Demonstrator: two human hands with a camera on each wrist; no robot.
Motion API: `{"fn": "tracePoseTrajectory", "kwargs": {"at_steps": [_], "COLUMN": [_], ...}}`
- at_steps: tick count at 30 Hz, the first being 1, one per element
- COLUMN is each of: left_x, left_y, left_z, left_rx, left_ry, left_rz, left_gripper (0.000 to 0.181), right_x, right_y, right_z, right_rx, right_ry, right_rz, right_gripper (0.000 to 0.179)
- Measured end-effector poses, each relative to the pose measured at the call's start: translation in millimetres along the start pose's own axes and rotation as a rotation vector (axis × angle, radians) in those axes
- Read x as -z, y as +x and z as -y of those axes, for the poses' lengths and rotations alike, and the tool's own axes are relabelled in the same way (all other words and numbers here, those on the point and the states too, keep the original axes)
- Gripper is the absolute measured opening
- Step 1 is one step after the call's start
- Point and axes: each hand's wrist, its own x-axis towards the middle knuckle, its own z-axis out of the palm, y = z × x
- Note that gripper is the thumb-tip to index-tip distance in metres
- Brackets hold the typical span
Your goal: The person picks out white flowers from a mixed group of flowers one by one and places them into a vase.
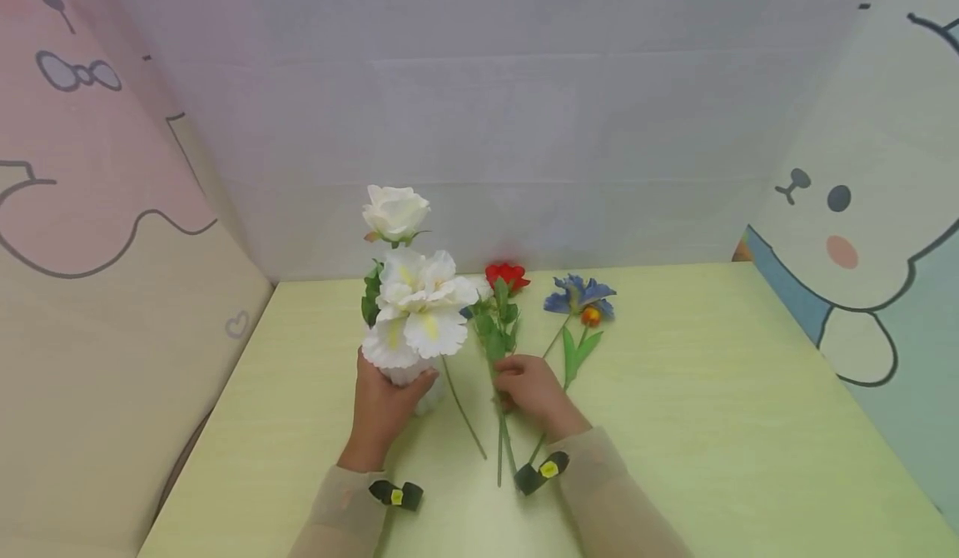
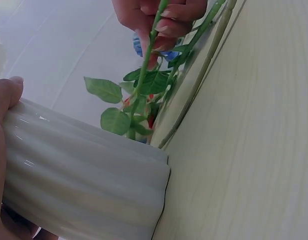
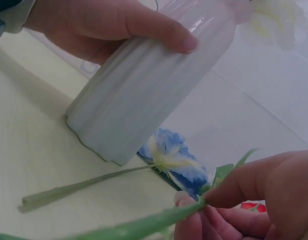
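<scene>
My left hand grips a white ribbed vase, thumb along its side. The vase stands on the table, and a white rose and a large ruffled white flower rise above it, covering its mouth in the head view. To its right, my right hand pinches a leafy green flower stem between thumb and fingers. Its leaves overlap a red flower and a pale bloom, so I cannot tell which head it carries.
Right of the right hand lie a blue flower and a small orange flower with long green leaves. Another blue flower lies beyond the vase, its stem along the table. A pale cloth wall closes off the back.
</scene>
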Motion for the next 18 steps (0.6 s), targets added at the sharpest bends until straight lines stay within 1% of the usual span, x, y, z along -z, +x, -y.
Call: {"fn": "tracePoseTrajectory", "kwargs": {"at_steps": [3,6,9,10,12,15,17,18], "left_x": [0.1,-0.3,-0.3,-0.3,0.3,0.4,0.0,-0.3], "left_y": [-0.4,-1.7,-3.3,-3.8,-4.5,-4.3,-3.4,-2.6], "left_z": [0.8,-10.1,-25.6,-30.8,-36.2,-36.0,-29.9,-24.7], "left_rx": [-0.007,0.012,0.027,0.03,0.022,0.018,0.017,0.014], "left_ry": [-0.015,-0.03,-0.031,-0.024,-0.02,-0.014,-0.02,-0.021], "left_rz": [0.001,0.004,0.01,0.012,0.015,0.015,0.011,0.01], "left_gripper": [0.097,0.097,0.096,0.096,0.094,0.093,0.094,0.095], "right_x": [2,4,6,6,7,7,6,6], "right_y": [-0.4,0.0,1.3,2.0,3.5,5.1,6.4,6.9], "right_z": [0,-1,-2,-2,-3,-2,-2,-1], "right_rx": [-0.024,-0.04,-0.051,-0.052,-0.059,-0.074,-0.093,-0.1], "right_ry": [0.073,0.121,0.172,0.192,0.246,0.357,0.442,0.478], "right_rz": [0.019,0.022,0.012,0.004,-0.011,-0.035,-0.046,-0.05], "right_gripper": [0.041,0.042,0.041,0.04,0.038,0.037,0.037,0.038]}}
